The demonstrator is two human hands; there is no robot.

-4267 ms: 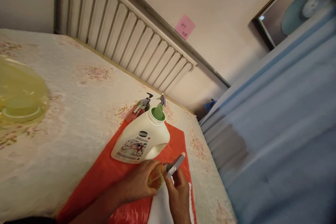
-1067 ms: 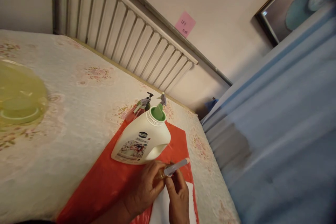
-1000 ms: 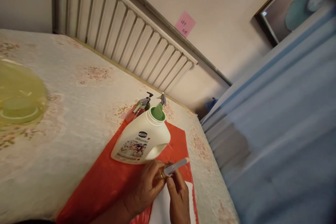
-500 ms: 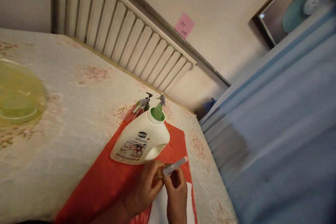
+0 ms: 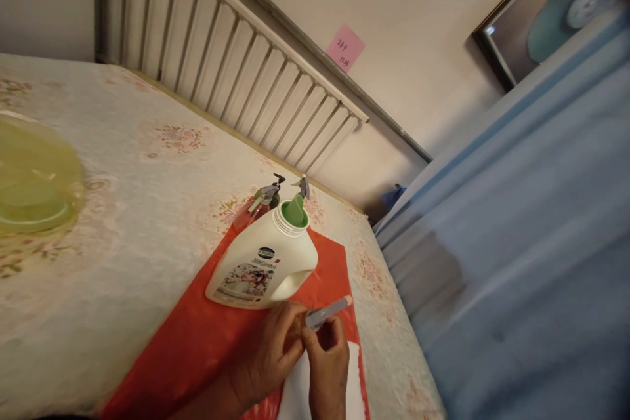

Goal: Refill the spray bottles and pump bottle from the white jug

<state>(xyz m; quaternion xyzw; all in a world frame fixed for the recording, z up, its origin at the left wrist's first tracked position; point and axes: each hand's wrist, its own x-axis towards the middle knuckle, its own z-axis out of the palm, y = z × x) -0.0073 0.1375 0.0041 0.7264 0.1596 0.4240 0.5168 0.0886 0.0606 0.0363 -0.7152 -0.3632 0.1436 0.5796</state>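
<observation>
- The left hand (image 5: pixel 268 357) is curled round a small bottle that is almost wholly hidden under its fingers, at the near edge of the red sheet (image 5: pixel 197 335); the fingers are pressed together round it
- The right hand (image 5: pixel 327 367) pinches the neck just under the grey pump head (image 5: pixel 327 312), whose nozzle points to the far right; thumb and forefinger are closed on it, and the other fingers cannot be told apart
- Judged from this grip, a head seated crooked on the neck could cross-thread and leak later; the neck is hidden, so whether it sits straight cannot be told
- A hard squeeze from the left hand could push liquid out at the neck, onto the white cloth (image 5: pixel 295 394) just beneath or the red sheet
- The white jug (image 5: pixel 263 266) stands uncapped, touching distance beyond the left hand, its green spout (image 5: pixel 294 211) open; an elbow or wrist swung far could tip it, and its contents would run off the sheet onto the flowered tablecloth (image 5: pixel 123 210)
- Two more pump bottles (image 5: pixel 268 197) stand just behind the jug and could topple with it
- The yellow-green basin (image 5: pixel 34 187) sits well apart at the far left, out of harm's way
</observation>
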